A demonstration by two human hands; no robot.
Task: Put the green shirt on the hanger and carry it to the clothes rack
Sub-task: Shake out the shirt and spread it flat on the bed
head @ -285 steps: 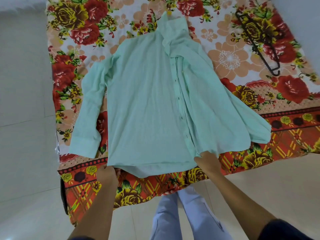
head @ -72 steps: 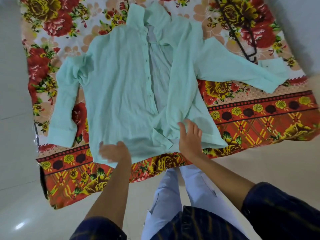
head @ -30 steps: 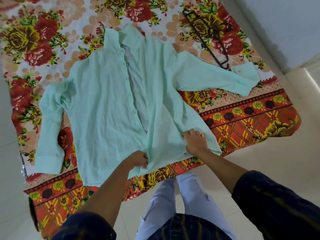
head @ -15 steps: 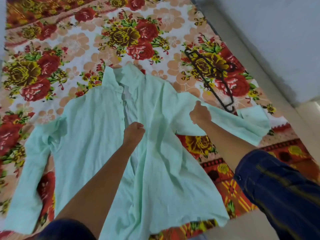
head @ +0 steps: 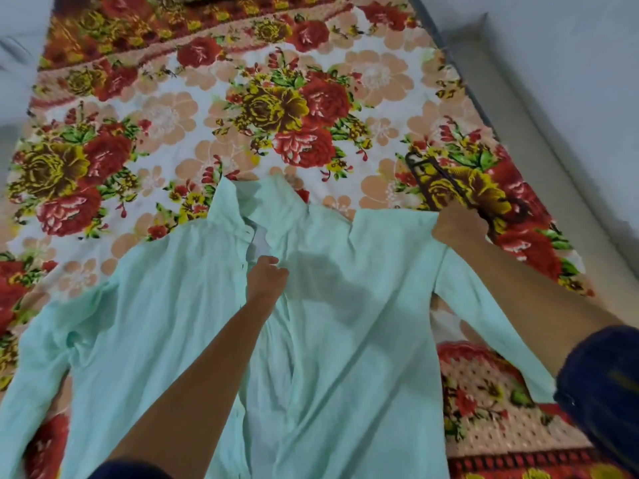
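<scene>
The pale green shirt (head: 345,323) lies face up and unbuttoned on the flowered bedsheet (head: 242,108), collar away from me, sleeves spread to both sides. My left hand (head: 266,276) pinches the front placket just below the collar. My right hand (head: 456,224) is at the shirt's right shoulder, fingers curled around the black hanger (head: 446,178), which lies on the sheet right of the collar. The hanger's lower part is hidden behind my right hand and arm.
A grey wall (head: 553,63) and a ledge run along the bed's right side. Pale floor (head: 20,36) shows at the far left. No clothes rack is in view.
I have leaned in over the bed. My left hand slid up the placket toward the collar. My right hand moved from the shirt's right shoulder out to the hanger.
</scene>
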